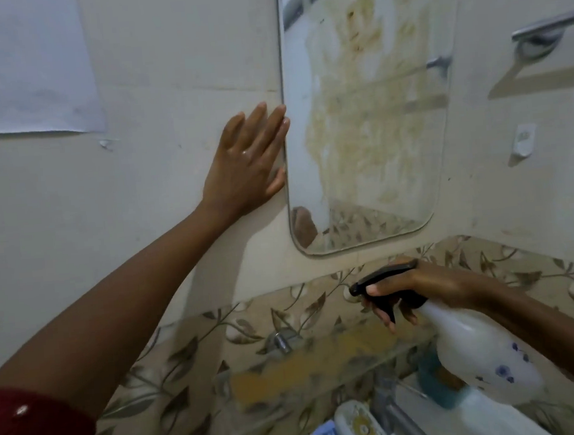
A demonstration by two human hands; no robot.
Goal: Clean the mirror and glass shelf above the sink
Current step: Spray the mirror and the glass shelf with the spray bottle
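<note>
A rounded wall mirror (367, 115) hangs ahead, smeared with yellowish-brown stains down its middle. Below it a glass shelf (311, 370) carries a wide yellow smear. My left hand (243, 165) lies flat on the wall, fingers spread, fingertips touching the mirror's left edge. My right hand (421, 289) grips a translucent spray bottle (481, 349) with a black trigger head. The nozzle points left, just below the mirror's bottom edge, and one finger rests on the trigger.
A sheet of paper (23, 66) is stuck on the wall at upper left. A metal towel bar (545, 28) and a small white hook (525, 143) are on the right wall. Leaf-patterned tiles, a metal shelf bracket (281, 341) and the tap (390, 411) lie below.
</note>
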